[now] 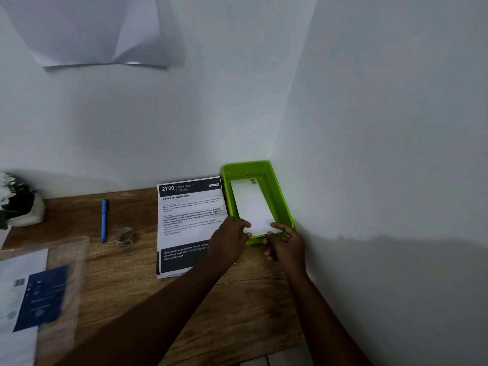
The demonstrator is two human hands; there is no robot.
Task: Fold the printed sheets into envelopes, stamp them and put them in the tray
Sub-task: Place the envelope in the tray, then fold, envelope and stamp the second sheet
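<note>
Two hands are at the near end of the green tray (286, 207), which sits in the corner of the wooden surface (237, 313) right against both walls. Left hand (232, 239) has thumb + fingers pinching the near-left corner of the white envelope (253, 204); right hand (286, 243) has its fingers curled round the near-right corner. Envelope is lying flat inside the tray, near edge about level w/ the tray rim. Small stamp-ish mark at its far end, too blurry to read tho.

Just left of the tray, touching or almost: stack of printed sheets (190, 220), top one headed "2720" and "Book Film Application". Further left a blue pen (104, 220) and a small roll of tape (126, 236), near each other. Far left edge, white pot w/ flowers (18, 204). Bottom left, a clear plastic sleeve w/ papers (39, 299), blurred. Creased sheet on the wall (100, 30) up top.
</note>
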